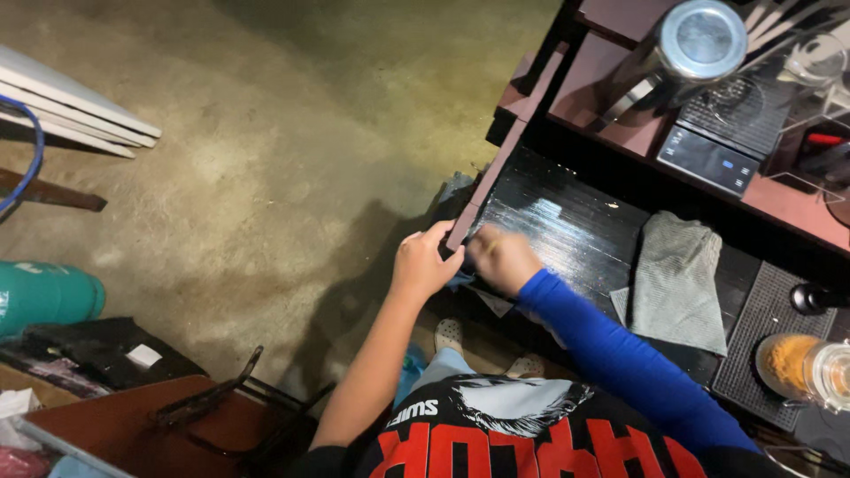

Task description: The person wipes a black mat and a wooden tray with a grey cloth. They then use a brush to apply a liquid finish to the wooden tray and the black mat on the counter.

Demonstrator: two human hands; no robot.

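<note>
Your left hand (423,263) is curled over the near-left corner of the black counter (567,235), fingers closed on the end of the reddish-brown wooden edge strip (496,164) that runs away to the far right. Your right hand (501,258), in a blue sleeve (620,354), sits just right of it on the counter top, bunched together and pressing down on a bluish cloth (462,281); only a small fold of that cloth shows between and below your two hands. The right hand is motion-blurred, so you cannot tell the exact finger positions.

Further right on the counter lies a folded grey towel (677,279), then a black ribbed mat (761,327) with a glass jar of orange powder (801,365) at its near end. On the far shelf stand a steel cylinder (686,49) and a flat black scale (706,159). The concrete floor (266,159) fills the left side, with a teal cylinder (44,296) at the left edge.
</note>
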